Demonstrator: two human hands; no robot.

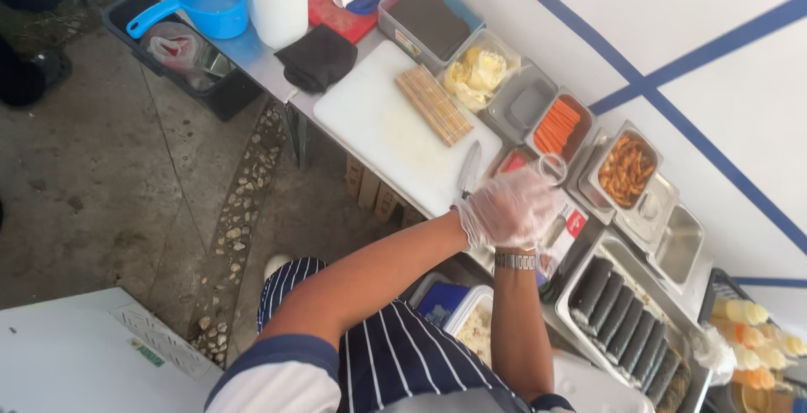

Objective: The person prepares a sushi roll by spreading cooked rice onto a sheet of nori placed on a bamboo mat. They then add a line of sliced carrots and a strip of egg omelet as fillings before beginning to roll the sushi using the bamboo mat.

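Head camera view: at the near edge of the long steel table (269, 76), a person in a striped apron brings both hands together, the left hand (496, 211) in a clear plastic glove overlapping the right hand (534, 211), whose wrist wears a metal watch; whether either grips anything cannot be told. Just right of them, a steel tray (588, 262) holds a row of dark seaweed rolls (622, 325). Beyond the hands, a steel-bladed knife (469, 171) lies on the right end of a white plastic cutting board (378, 127), beside a bamboo rolling mat (433, 103). Farther along, a container holds orange carrot sticks (557, 125).
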